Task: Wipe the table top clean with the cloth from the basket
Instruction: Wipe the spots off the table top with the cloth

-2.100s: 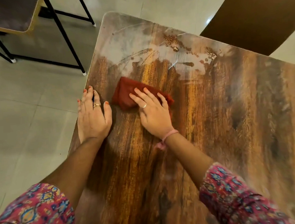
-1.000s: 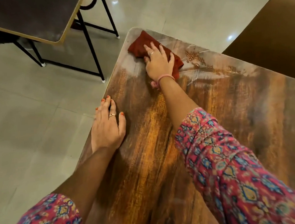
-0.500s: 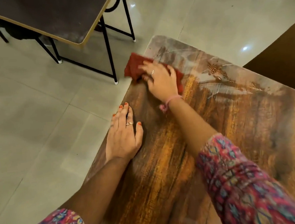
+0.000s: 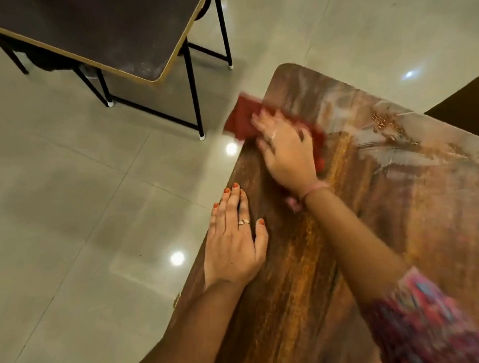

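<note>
Cloth (image 4: 240,120): red, at surface (image 4: 352,229) left edge near far corner, part overhanging the floor (image 4: 75,210) at 10 o'clock. Right hand (image 4: 286,148) pressed flat on it, fingers spread; grip open. Left hand (image 4: 233,239) flat at the edge, 7 o'clock of cloth, holding nothing. Crumbs (image 4: 383,122) at 3 o'clock. Second table (image 4: 103,28) across floor gap.

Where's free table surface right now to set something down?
Bare wood on the table top right of the right forearm, and a strip between the forearms. Crowded: the left edge, with left hand, right hand on cloth; crumbs at far edge.
</note>
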### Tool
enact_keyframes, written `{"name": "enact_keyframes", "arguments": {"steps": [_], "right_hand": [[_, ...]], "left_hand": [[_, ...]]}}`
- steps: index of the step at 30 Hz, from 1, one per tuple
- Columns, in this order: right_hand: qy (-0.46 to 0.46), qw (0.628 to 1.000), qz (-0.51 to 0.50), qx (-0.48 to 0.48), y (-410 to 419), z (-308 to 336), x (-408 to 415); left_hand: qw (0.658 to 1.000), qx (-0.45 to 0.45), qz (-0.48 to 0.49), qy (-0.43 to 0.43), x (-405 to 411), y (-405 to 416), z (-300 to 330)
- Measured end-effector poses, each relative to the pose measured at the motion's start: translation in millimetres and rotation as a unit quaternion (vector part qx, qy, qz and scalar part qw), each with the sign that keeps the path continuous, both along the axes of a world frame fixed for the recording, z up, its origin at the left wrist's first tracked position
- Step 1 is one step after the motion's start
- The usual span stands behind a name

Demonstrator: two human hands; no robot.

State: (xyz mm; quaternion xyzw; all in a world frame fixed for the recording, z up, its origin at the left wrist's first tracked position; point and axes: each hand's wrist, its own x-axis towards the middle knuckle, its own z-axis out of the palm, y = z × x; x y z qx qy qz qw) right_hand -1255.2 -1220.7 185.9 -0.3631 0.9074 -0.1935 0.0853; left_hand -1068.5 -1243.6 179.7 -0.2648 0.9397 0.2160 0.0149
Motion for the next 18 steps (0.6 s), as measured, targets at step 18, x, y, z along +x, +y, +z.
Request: {"name": "enact_keyframes", "arguments": {"steps": [18], "right_hand": [[0.004,0.98,-0.189,0.058,0.9,-2.5,-74.7]], "left_hand": [[1.0,-0.011,-0.007,-0.015,-0.9,-0.5,-0.9]]}}
